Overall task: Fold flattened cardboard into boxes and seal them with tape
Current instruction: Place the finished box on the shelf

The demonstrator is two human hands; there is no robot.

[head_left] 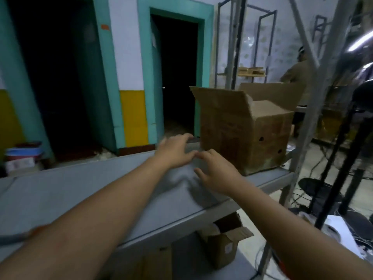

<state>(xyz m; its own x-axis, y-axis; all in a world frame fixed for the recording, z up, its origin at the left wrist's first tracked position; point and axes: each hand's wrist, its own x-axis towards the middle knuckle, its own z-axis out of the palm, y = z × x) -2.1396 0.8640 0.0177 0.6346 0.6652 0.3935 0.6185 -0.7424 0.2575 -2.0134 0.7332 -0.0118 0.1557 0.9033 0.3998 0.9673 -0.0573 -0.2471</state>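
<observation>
A brown cardboard box (242,134) stands upright at the far right end of the grey table (80,188), its top flaps raised open and small round holes in its right side. Both my arms reach out over the table toward it. My left hand (175,150) hovers just left of the box, fingers spread and loosely bent, holding nothing. My right hand (218,170) is below the box's near left corner, fingers extended, also empty. Neither hand touches the box. No tape is in view.
A smaller open cardboard box (224,241) sits on the shelf under the table. Metal rack posts (314,110) rise at the right, with black stands and cables on the floor. A person (298,73) stands behind the rack. Dark doorways lie beyond the table.
</observation>
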